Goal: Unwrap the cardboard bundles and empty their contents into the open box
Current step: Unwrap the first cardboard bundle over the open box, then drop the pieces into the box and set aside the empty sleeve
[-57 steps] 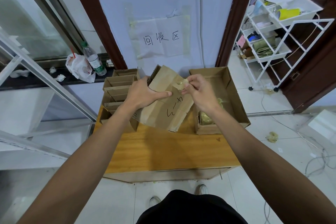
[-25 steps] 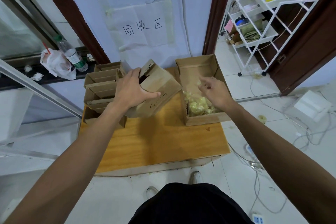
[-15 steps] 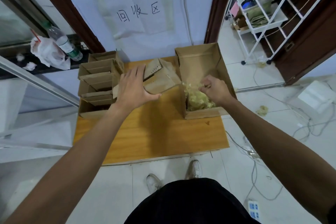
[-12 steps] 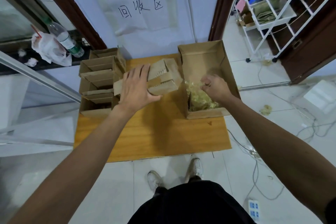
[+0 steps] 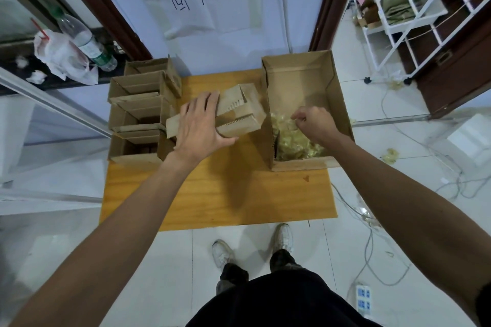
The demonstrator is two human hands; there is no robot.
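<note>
Cardboard bundle: lies on the wooden table between the stack of small cartons and the open box, right end just beside the box's left wall. Long axis: runs across the table, left-near to right-far, pointing toward the box. Left hand: rests flat on the bundle's left half, fingers straight, thumb along the near edge (pressing, not clamped). Right hand: sits inside the box, to the bundle's right, over yellowish scraps, fingers curled; pinching or empty, cannot tell. Nearer hand: the left, in contact. Judged to call next for a lift and tip rightward over the wall. Count: one bundle, one open box, at least four small cartons, two hands.
</note>
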